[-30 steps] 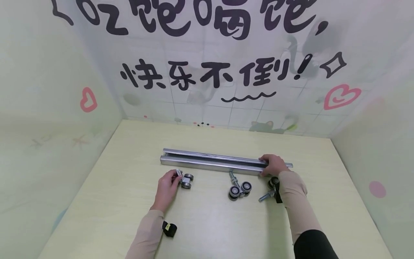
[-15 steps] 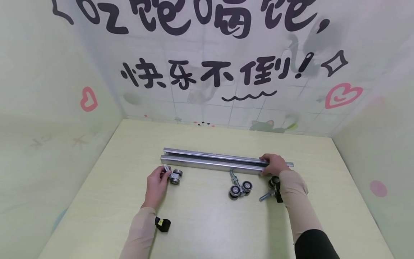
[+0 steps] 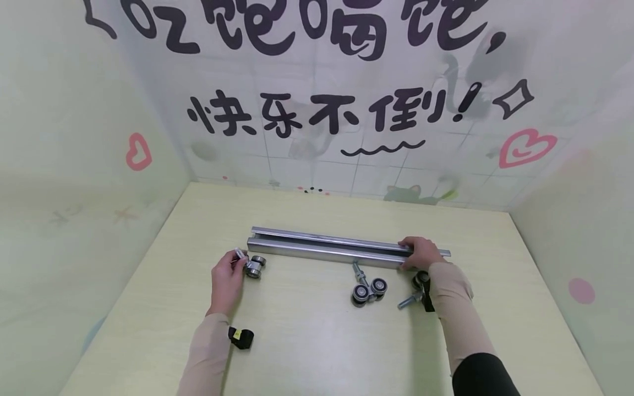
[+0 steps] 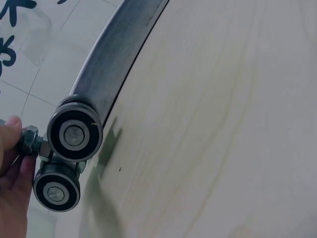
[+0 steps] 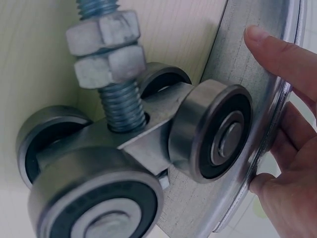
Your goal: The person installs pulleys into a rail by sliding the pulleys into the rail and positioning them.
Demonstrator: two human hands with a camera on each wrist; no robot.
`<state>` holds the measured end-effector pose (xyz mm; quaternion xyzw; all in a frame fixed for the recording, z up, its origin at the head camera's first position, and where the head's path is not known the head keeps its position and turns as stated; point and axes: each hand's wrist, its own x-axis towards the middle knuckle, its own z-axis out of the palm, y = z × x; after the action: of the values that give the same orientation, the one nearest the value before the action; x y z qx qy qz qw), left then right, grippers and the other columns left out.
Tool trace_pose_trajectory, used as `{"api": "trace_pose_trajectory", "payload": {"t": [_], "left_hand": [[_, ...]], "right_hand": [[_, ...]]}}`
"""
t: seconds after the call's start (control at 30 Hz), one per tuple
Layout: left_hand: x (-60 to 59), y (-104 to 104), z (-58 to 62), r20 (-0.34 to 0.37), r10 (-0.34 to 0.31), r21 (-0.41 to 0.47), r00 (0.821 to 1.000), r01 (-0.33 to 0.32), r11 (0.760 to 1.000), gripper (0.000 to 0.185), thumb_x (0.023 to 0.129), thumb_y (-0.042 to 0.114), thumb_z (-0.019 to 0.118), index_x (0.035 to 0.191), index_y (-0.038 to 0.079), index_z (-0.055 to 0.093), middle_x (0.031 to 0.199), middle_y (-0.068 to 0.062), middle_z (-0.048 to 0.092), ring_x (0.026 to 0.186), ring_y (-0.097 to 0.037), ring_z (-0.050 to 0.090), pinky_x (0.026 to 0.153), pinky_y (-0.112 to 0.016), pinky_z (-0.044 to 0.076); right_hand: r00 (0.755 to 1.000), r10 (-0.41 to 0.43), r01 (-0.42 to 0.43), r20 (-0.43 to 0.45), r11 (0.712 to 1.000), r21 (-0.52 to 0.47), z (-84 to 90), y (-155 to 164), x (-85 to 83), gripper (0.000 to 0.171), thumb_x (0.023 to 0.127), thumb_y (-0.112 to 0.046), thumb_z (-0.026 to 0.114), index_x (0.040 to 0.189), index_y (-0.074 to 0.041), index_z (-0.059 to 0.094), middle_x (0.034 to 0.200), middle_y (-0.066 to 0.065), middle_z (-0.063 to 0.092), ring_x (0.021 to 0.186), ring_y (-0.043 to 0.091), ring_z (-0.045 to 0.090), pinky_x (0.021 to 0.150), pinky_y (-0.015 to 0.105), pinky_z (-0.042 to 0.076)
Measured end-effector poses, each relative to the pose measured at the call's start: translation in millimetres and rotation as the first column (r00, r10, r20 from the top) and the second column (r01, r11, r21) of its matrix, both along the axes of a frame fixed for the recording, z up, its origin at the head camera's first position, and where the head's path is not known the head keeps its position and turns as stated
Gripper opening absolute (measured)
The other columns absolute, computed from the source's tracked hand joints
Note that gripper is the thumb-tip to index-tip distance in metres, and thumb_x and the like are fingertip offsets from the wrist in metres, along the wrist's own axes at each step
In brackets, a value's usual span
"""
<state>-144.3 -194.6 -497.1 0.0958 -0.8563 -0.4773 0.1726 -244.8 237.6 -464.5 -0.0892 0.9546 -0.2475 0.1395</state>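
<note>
**A:** What are the two hands doing?

**B:** The left hand [image 3: 226, 280] pinches the threaded bolt of a small grey metal roller carriage with black-rimmed wheels [image 3: 254, 266]. Its fingertips [image 4: 11, 130] are closed on the bolt's nuts. The carriage sits just off the left end of a long silver steel channel rail [image 3: 327, 248].

**A:** And the right hand?

**B:** The right hand [image 3: 420, 252] grips the rail near its right end, thumb [image 5: 277, 52] on one face and fingers curled round the edge, clamped on the metal.

**A:** Where does the rail lie?

**B:** Flat across the middle of a pale yellow wooden tabletop [image 3: 317, 341], running left to right. A second roller carriage with an upright bolt [image 3: 367, 288] lies just in front of the rail's middle. A third carriage [image 3: 417, 291] lies beside the right wrist.

**A:** And the room?

**B:** Pale walls enclose the table on three sides. The back wall [image 3: 317, 110] carries large black lettering, pink hearts and faint cartoon cats.
</note>
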Motion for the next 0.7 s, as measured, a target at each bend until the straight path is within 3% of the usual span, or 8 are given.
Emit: {"api": "trace_pose_trajectory", "payload": {"t": [0.43,0.7], "left_hand": [[-7.2,-23,-2.2,0.039,0.086,0.054,0.996,-0.088,0.995,0.022,0.091,0.006,0.052,0.110,-0.004,0.056,0.107,-0.020,0.060,0.095,-0.025,0.058,0.071,-0.005,0.043],[-21.8,-35,2.1,0.020,0.116,0.046,0.993,-0.117,0.992,0.023,0.091,0.006,0.051,0.110,-0.006,0.056,0.108,-0.022,0.060,0.096,-0.027,0.058,0.073,-0.009,0.044]], "right_hand": [[1.000,-0.019,0.019,0.019,1.000,-0.008,0.4,-1,2.7,0.063,0.058,-0.010,0.081,0.116,-0.002,0.058,0.115,0.022,0.058,0.103,0.037,0.052,0.091,0.049,0.041],[1.000,-0.016,0.016,0.007,1.000,-0.006,-6.2,2,-1.4,0.063,0.058,-0.010,0.081,0.116,-0.002,0.058,0.114,0.022,0.058,0.100,0.036,0.053,0.089,0.049,0.042]]}}
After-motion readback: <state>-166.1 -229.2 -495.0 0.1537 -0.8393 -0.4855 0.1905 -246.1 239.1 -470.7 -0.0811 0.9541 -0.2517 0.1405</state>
